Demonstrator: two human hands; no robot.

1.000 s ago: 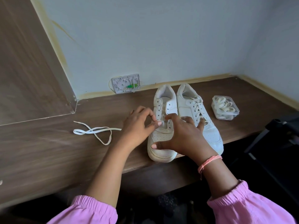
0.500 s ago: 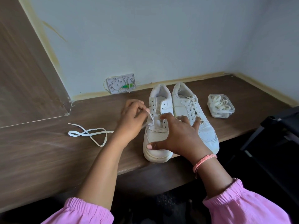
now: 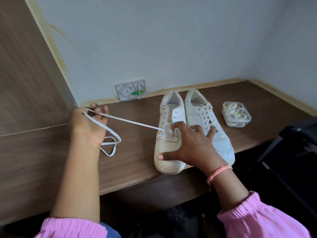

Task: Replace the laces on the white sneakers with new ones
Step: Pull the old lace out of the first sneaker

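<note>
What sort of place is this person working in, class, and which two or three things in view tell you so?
Probably a room corner at home: a built-in wooden desk against plain painted walls, an uncovered wall socket box at desk level, and a dark chair beside it.

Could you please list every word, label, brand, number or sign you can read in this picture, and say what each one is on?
There is no readable text anywhere in this view.
Left sneaker: no brand or label shows.
Right sneaker: no brand or label shows.
Clear plastic container of laces: no label shows.
White wall plate: moulded detail and a green part, but any marking is too small to read.
</note>
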